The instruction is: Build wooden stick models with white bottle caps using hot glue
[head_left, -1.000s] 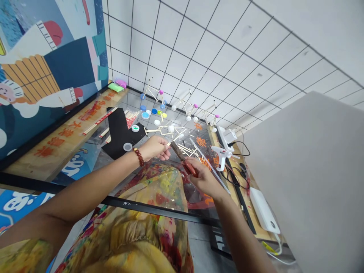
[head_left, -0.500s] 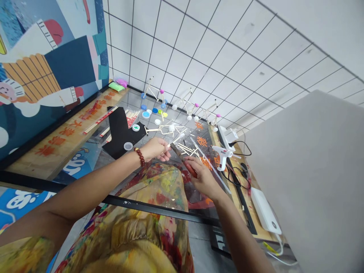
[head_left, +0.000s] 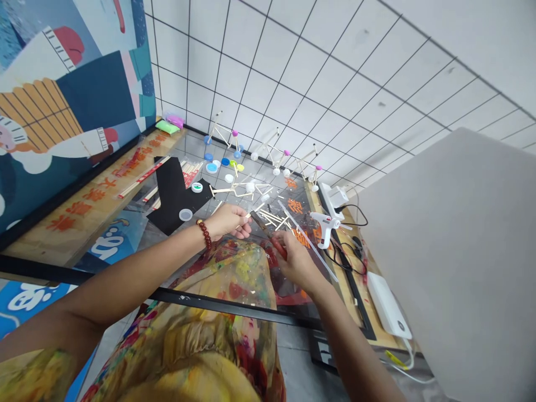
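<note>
My left hand, with a brown bead bracelet at the wrist, pinches a thin pale wooden stick above the glass tabletop. My right hand is wrapped around the red-brown handle of a knife. The knife's dark, worn-looking blade meets the stick just beyond my left fingertips. Cut stick pieces lie in a loose pile behind the blade. Farther back is a flat frame of joined sticks with a white cap on it.
Three stick models with cap wheels stand along the tiled wall. A white glue gun and cables are at the right, near a white power bank-like box. Black card, bottle caps and packaged chopsticks lie at the left.
The stick now reaches less far past the blade, and a stick end shows left of my left hand. Both hands keep their grips; the view has shifted slightly.
</note>
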